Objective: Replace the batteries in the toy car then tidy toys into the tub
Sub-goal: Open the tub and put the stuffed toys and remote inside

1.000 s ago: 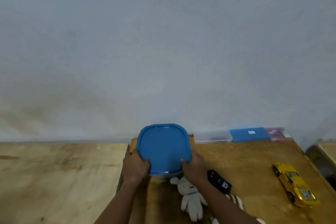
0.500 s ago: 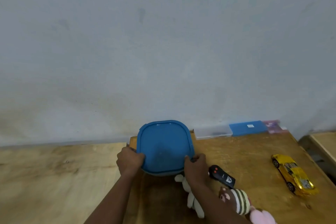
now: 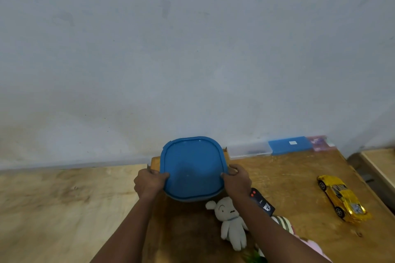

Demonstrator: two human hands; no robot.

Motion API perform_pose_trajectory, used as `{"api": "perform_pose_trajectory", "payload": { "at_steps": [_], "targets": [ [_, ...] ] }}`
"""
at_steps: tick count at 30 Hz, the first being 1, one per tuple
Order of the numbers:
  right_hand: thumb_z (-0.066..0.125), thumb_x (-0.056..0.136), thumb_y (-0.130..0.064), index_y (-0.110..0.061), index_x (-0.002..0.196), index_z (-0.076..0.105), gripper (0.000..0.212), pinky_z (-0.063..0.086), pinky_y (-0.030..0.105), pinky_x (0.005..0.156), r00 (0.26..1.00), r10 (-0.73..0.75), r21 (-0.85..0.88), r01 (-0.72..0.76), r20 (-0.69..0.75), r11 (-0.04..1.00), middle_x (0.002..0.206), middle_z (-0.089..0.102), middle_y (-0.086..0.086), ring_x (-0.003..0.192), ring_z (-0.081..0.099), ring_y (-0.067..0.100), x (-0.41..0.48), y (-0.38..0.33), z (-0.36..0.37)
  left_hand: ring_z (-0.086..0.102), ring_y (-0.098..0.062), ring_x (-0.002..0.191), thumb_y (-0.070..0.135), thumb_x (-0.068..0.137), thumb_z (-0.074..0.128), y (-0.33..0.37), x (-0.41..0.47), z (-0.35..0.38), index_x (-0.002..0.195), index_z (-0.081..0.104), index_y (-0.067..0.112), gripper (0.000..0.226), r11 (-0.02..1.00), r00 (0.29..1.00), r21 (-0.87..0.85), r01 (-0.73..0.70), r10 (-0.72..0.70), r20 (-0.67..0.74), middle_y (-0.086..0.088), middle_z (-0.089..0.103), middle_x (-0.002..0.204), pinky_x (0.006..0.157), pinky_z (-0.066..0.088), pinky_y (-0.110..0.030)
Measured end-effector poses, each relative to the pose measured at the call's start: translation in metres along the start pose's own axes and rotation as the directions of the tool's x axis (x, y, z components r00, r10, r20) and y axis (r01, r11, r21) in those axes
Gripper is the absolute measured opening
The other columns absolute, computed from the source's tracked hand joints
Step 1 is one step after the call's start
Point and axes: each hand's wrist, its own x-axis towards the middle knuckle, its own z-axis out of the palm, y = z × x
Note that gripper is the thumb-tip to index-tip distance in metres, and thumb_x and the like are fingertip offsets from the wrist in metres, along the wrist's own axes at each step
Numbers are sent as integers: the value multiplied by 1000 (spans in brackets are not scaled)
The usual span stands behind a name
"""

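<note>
- Blue tub point(image 3: 193, 168), lid on, now sits tilted up off the table point(image 3: 295, 177), gripped by left hand point(image 3: 149, 181) and right hand point(image 3: 237, 179).
- Lid is likely coming off next; yellow toy car point(image 3: 342, 198) waits well apart.

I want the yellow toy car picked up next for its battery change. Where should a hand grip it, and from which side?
Grip the yellow toy car across its narrow middle, fingers on the two long flanks, coming from above. It sits on its wheels, angled on the table, with open space around it. Both hands are busy on the blue tub lid.
</note>
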Motion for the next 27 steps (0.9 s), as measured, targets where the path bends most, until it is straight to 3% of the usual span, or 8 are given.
{"api": "perform_pose_trajectory", "payload": {
  "at_steps": [3,7,11,16,20,24,27],
  "targets": [
    [71,85,-10,-17,125,59,42,42,19,55,1000,1,21,0,-17,1000,108,65,1,85,57,14,-1,-1,2,59,-18,68,22,76,82,-2,2,0,83,67,2,26,1000,1000,-29,2,-2,21,-10,66,79,53,43,-29],
    [71,83,-9,-18,120,63,39,52,29,63,999,28,42,-28,-15,999,102,67,1,87,60,17,-3,-4,2,59,-18,71,21,77,82,-2,3,0,87,67,3,26,998,999,-58,15,-12,42,-8,65,81,57,46,-30],
    [71,81,-9,-18,116,64,37,42,20,50,999,35,41,-34,-28,999,94,65,-1,74,58,10,-3,-11,-2,61,-20,75,20,75,82,-3,3,-1,88,68,1,27,998,999,-64,-13,16,43,-9,67,83,60,48,-31],
    [71,77,-6,-21,120,61,47,47,26,53,992,127,69,-126,0,990,111,61,5,73,55,8,4,-16,-6,63,-23,81,17,75,81,-5,4,0,82,67,4,21,995,999,-85,-42,44,26,-8,67,83,59,46,-28],
    [74,78,-8,-18,122,61,47,43,22,50,990,144,106,-143,1,984,104,60,3,70,54,6,6,-17,-7,63,-21,76,17,77,79,-4,3,1,83,71,1,19,992,998,-110,-66,66,-2,-9,68,80,58,47,-27],
    [76,78,-12,-16,124,62,49,44,21,50,992,130,122,-128,-8,984,109,63,5,72,57,9,3,-21,-8,67,-25,75,15,78,75,-3,-2,1,79,73,3,13,984,994,-140,-111,111,-12,-7,68,73,68,59,-37],
    [76,75,-7,-18,126,61,54,46,23,52,989,141,183,-131,-42,974,113,63,5,73,57,7,-2,-23,-11,69,-28,82,15,81,71,-9,-7,5,86,74,4,13,970,992,-208,-129,124,-37,-6,68,75,69,57,-37]
  ]
}}
